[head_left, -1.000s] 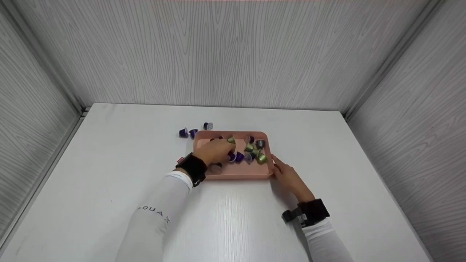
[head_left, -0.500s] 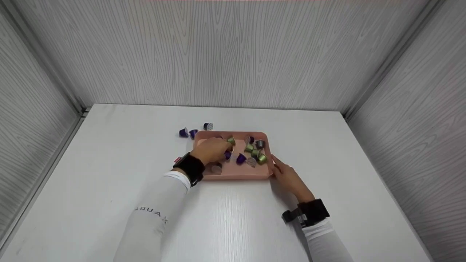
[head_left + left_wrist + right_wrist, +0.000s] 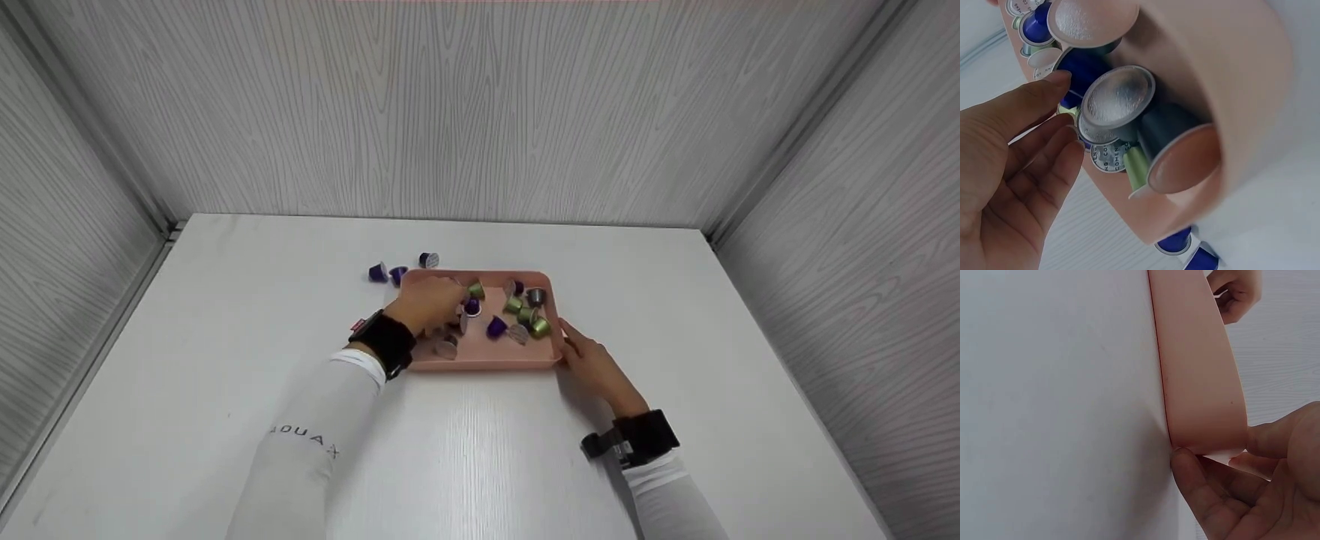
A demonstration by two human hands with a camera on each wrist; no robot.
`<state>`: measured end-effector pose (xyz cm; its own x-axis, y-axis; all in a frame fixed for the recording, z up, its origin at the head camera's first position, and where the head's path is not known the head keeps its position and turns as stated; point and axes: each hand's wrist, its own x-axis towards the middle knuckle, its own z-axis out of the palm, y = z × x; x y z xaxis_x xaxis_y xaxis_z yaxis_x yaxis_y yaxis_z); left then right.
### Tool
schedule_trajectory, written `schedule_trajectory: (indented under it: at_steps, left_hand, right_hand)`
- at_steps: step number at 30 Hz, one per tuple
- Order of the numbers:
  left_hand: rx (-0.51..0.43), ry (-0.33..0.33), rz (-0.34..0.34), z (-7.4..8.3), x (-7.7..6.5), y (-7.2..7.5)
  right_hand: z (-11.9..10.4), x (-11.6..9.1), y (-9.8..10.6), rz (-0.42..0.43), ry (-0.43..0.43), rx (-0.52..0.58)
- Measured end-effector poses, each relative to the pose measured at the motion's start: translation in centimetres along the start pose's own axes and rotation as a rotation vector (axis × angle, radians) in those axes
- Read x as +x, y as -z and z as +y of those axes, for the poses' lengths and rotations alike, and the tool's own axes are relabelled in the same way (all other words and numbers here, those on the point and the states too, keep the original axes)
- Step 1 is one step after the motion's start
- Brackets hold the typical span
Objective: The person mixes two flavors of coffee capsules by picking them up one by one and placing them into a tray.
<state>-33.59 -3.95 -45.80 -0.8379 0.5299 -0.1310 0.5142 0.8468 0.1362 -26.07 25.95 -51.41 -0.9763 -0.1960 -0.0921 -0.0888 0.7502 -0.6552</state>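
A pink tray (image 3: 487,365) holds several coffee capsules, among them a purple capsule (image 3: 496,328), a green capsule (image 3: 540,327) and a dark grey capsule (image 3: 536,296). Reaching into the tray's left half, my left hand (image 3: 431,304) pinches a blue-purple coffee capsule (image 3: 1079,70); its thumb lies on the side and the fingertips are just below. Clear-looking and dark capsules (image 3: 1176,152) crowd beside it in the left wrist view. My right hand (image 3: 1230,495) grips the tray's near right corner between thumb and fingers. Part of the tray's left side is hidden under the left hand.
Beyond the tray's far left corner, on the white table (image 3: 480,450), lie a purple capsule (image 3: 378,273), another purple capsule (image 3: 398,275) and one with its lid showing (image 3: 429,259). Wood-grain panels (image 3: 480,112) enclose the table at the back and sides.
My left hand has drawn leftward and slightly away within the tray, and purple capsules near its fingers have shifted. A pale-lidded capsule now shows its lid. The right hand and tray stay put.
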Motion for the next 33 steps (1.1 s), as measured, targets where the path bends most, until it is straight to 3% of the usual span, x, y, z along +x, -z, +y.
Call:
schedule_trajectory:
  at_steps: [6,11,20,33]
  left_hand:
    - [0.011,-0.098,0.084,-1.0,0.0,0.0]
    - [-0.058,-0.154,0.121,-2.0,-0.5,0.3]
    - [-0.053,-0.061,0.116,-4.8,-1.2,0.7]
    - [-0.070,0.011,0.172,-8.8,-2.1,-0.8]
  right_hand:
    - [0.1,0.0,0.1,0.004,0.011,0.012]
    - [0.0,-0.1,-0.1,-0.002,0.017,0.052]
    - [0.1,0.0,-0.1,0.005,0.005,0.047]
    - [0.0,-0.1,-0.1,0.014,-0.001,0.019]
